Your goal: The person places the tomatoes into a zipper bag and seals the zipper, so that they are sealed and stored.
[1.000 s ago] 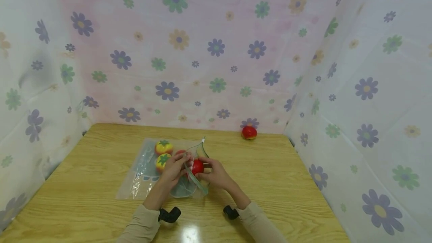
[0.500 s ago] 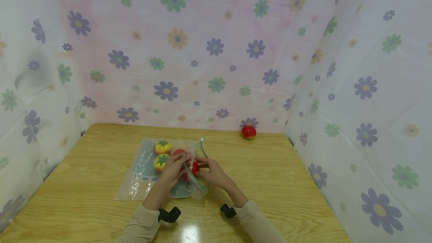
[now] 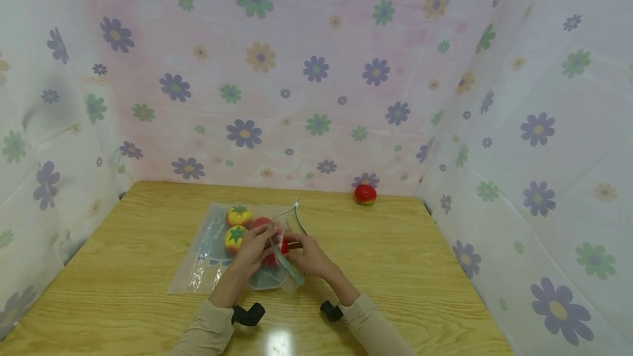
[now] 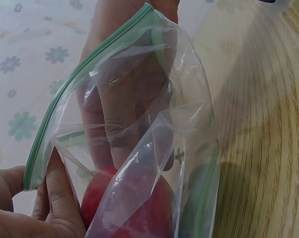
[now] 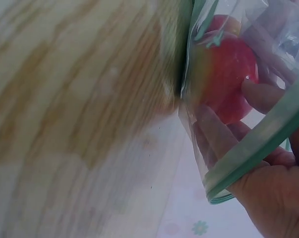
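Note:
A clear zip bag (image 3: 190, 282) with a green zip edge (image 4: 49, 111) lies on the table, its mouth raised and spread. My left hand (image 3: 253, 247) pinches the mouth's edge between thumb and fingers. Reaching in through the mouth, my right hand (image 3: 312, 257) holds a red toy fruit (image 5: 233, 74), thumb on one side and fingers on the other. In the left wrist view the fingers show through the plastic, with the red fruit below their tips. Two yellow-topped toy fruits (image 3: 239, 216) with green star-shaped leaves and another red one (image 3: 260, 223) lie in the bag.
One more red toy fruit (image 3: 365, 194) sits at the table's back right, near the flowered cloth wall (image 3: 316, 98). Flowered cloth also stands along both sides of the wooden table (image 3: 395, 268). A black wrist mount (image 3: 249, 315) sits on the left cuff.
My right hand has moved left, deeper into the bag's mouth, carrying the red toy fruit with it. My left hand keeps its pinch on the bag's edge in nearly the same place.

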Action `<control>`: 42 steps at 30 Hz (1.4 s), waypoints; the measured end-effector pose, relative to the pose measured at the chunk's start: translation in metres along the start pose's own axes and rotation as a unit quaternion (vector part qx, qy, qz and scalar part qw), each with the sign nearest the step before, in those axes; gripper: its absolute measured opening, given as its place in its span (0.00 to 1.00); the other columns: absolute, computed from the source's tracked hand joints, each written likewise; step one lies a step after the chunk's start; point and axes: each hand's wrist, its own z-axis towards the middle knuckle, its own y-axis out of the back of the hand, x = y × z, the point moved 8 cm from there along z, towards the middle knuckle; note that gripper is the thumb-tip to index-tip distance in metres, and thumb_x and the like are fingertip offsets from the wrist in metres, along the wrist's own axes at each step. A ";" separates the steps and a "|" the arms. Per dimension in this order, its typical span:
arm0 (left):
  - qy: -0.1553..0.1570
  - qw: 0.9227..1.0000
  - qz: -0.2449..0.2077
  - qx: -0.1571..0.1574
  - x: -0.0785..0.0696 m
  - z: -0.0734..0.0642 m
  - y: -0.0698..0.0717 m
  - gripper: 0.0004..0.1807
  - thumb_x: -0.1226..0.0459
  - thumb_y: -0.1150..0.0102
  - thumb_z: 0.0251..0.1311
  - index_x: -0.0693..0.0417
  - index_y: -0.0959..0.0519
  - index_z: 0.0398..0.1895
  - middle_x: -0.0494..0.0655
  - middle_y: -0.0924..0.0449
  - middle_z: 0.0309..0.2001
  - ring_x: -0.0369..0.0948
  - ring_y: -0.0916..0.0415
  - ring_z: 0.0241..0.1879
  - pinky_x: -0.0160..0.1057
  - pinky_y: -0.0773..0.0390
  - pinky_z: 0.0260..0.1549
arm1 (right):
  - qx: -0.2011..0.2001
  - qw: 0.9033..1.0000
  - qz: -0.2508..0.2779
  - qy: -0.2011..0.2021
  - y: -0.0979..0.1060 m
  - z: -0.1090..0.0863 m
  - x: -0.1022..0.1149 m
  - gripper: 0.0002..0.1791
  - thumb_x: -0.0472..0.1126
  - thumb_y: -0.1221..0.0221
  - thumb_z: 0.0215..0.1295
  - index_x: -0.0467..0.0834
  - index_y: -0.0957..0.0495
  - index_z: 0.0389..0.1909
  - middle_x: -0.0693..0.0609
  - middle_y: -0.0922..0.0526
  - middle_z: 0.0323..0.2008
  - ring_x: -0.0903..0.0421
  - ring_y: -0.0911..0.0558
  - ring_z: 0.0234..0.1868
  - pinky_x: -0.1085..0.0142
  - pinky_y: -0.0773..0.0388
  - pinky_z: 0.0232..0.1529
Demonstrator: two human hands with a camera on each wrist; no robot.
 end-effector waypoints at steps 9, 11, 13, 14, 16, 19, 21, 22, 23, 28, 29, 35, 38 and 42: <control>0.000 1.000 0.009 0.000 0.001 0.002 0.004 0.18 0.63 0.41 0.73 0.66 0.22 0.59 0.37 0.14 0.33 0.32 0.19 0.32 0.29 0.21 0.29 | -0.005 1.000 -0.012 -0.024 0.004 -0.003 0.001 0.24 0.30 0.43 0.72 0.33 0.29 0.67 0.36 0.24 0.64 0.37 0.21 0.60 0.51 0.19 0.57; 0.001 1.000 0.011 0.000 0.001 0.002 0.004 0.19 0.63 0.42 0.73 0.67 0.23 0.60 0.37 0.14 0.33 0.31 0.19 0.31 0.28 0.22 0.28 | -0.021 0.999 -0.007 -0.031 0.009 -0.006 0.002 0.24 0.31 0.42 0.73 0.32 0.29 0.67 0.34 0.24 0.64 0.36 0.21 0.60 0.50 0.18 0.55; 0.002 1.000 0.009 0.001 0.002 0.002 0.005 0.19 0.63 0.41 0.73 0.67 0.23 0.60 0.37 0.14 0.33 0.31 0.19 0.31 0.27 0.22 0.27 | -0.036 0.999 0.002 -0.029 0.014 -0.008 0.004 0.24 0.31 0.43 0.73 0.31 0.29 0.67 0.34 0.24 0.63 0.36 0.21 0.60 0.50 0.18 0.55; 0.002 1.000 0.007 0.002 0.002 0.002 0.005 0.19 0.63 0.41 0.73 0.67 0.23 0.61 0.37 0.14 0.33 0.31 0.19 0.30 0.27 0.22 0.26 | -0.044 0.999 0.004 -0.025 0.016 -0.009 0.005 0.23 0.31 0.43 0.73 0.31 0.29 0.67 0.33 0.24 0.62 0.36 0.20 0.59 0.50 0.18 0.55; 0.002 1.000 0.004 0.004 0.002 0.002 0.004 0.20 0.63 0.41 0.73 0.68 0.24 0.61 0.37 0.14 0.33 0.31 0.19 0.30 0.27 0.22 0.27 | -0.062 0.998 0.010 -0.016 0.022 -0.010 0.006 0.22 0.31 0.42 0.73 0.30 0.28 0.65 0.33 0.22 0.60 0.37 0.19 0.58 0.50 0.17 0.54; 0.002 1.000 0.003 0.006 0.001 0.002 0.004 0.20 0.64 0.42 0.73 0.69 0.25 0.62 0.37 0.14 0.33 0.31 0.19 0.30 0.27 0.21 0.27 | -0.103 0.994 0.026 -0.002 0.031 -0.012 0.005 0.19 0.31 0.42 0.73 0.30 0.25 0.62 0.33 0.20 0.58 0.38 0.18 0.56 0.56 0.16 0.51; 0.000 1.000 0.003 0.006 0.001 0.002 0.004 0.20 0.65 0.42 0.73 0.69 0.25 0.62 0.37 0.14 0.32 0.31 0.19 0.30 0.27 0.21 0.27 | -0.139 0.989 0.053 0.002 0.038 -0.013 0.002 0.17 0.32 0.42 0.74 0.30 0.24 0.60 0.33 0.20 0.56 0.39 0.18 0.54 0.60 0.15 0.49; 0.000 1.000 0.002 0.006 0.001 0.002 0.004 0.19 0.65 0.42 0.73 0.69 0.24 0.61 0.37 0.14 0.32 0.31 0.19 0.30 0.27 0.20 0.28 | -0.157 0.985 0.067 0.003 0.042 -0.014 0.000 0.16 0.33 0.43 0.75 0.31 0.23 0.59 0.33 0.20 0.56 0.38 0.18 0.54 0.58 0.15 0.50; -0.001 1.000 0.001 0.006 0.001 0.002 0.004 0.19 0.65 0.42 0.73 0.69 0.24 0.60 0.37 0.14 0.32 0.31 0.19 0.30 0.27 0.21 0.27 | -0.175 0.981 0.078 0.006 0.047 -0.015 -0.001 0.16 0.34 0.44 0.76 0.31 0.23 0.58 0.33 0.20 0.56 0.37 0.19 0.55 0.58 0.15 0.49; 0.001 1.000 -0.001 0.005 0.001 0.002 0.005 0.17 0.65 0.42 0.73 0.67 0.23 0.59 0.37 0.14 0.32 0.31 0.19 0.30 0.27 0.22 0.26 | -0.219 0.970 0.104 0.000 0.064 -0.019 -0.014 0.15 0.34 0.48 0.78 0.31 0.23 0.59 0.33 0.21 0.56 0.30 0.23 0.56 0.47 0.18 0.53; 0.001 1.000 -0.001 0.004 0.001 0.001 0.005 0.17 0.65 0.42 0.73 0.67 0.23 0.59 0.37 0.14 0.32 0.31 0.20 0.30 0.27 0.22 0.26 | -0.219 0.970 0.101 -0.004 0.067 -0.019 -0.017 0.16 0.35 0.49 0.79 0.31 0.23 0.59 0.32 0.22 0.57 0.29 0.23 0.57 0.48 0.18 0.53; -0.001 1.000 0.003 0.009 0.001 0.002 0.005 0.17 0.65 0.43 0.74 0.68 0.23 0.59 0.37 0.14 0.32 0.32 0.20 0.30 0.28 0.21 0.27 | -0.171 0.979 0.095 -0.064 0.072 -0.019 -0.042 0.20 0.35 0.53 0.81 0.24 0.30 0.63 0.25 0.28 0.62 0.27 0.27 0.61 0.42 0.23 0.59; 0.001 1.000 0.006 0.005 0.003 0.003 0.005 0.17 0.65 0.43 0.74 0.67 0.22 0.59 0.37 0.14 0.32 0.32 0.19 0.30 0.28 0.21 0.27 | -0.132 0.984 0.080 -0.087 0.073 -0.019 -0.053 0.22 0.35 0.54 0.82 0.21 0.35 0.65 0.22 0.31 0.64 0.27 0.28 0.64 0.40 0.25 0.60; 0.001 1.000 0.007 0.004 0.004 0.003 0.005 0.17 0.65 0.43 0.74 0.67 0.23 0.59 0.38 0.14 0.32 0.32 0.19 0.30 0.28 0.20 0.28 | -0.106 0.988 0.055 -0.093 0.082 -0.021 -0.063 0.25 0.38 0.54 0.82 0.21 0.37 0.68 0.23 0.32 0.65 0.29 0.27 0.64 0.41 0.24 0.59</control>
